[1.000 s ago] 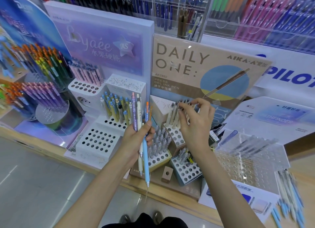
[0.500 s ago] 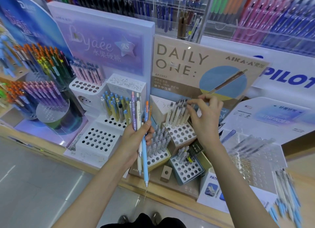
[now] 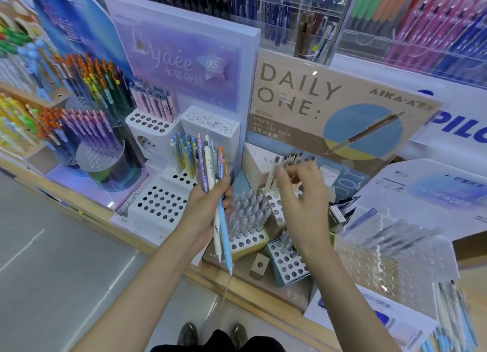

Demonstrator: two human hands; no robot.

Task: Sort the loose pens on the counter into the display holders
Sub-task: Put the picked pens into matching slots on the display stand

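Note:
My left hand (image 3: 208,204) grips a bunch of several loose pens (image 3: 210,167) upright: a light blue one (image 3: 226,241) hanging lowest, a white one, a purple one and an orange-tipped one. My right hand (image 3: 303,196) is blurred and hovers with loosely curled fingers over the beige holder (image 3: 276,207), beside its cream pens (image 3: 272,176); I see no pen in it. Below lie the yellow-edged holder (image 3: 246,242) full of grey pens and a small blue holder (image 3: 291,267). The white stepped holder (image 3: 160,207) is to the left.
A clear acrylic holder (image 3: 382,267) with a few clear pens stands at the right. More loose pens (image 3: 453,314) lie on the counter at the far right. Round tubs of coloured pens (image 3: 87,130) stand at the left. The wooden counter edge (image 3: 210,278) runs below the holders.
My right hand has left the tops of the cream pens at the back of the beige holder and moved left and down. My left hand keeps its bunch of pens steady.

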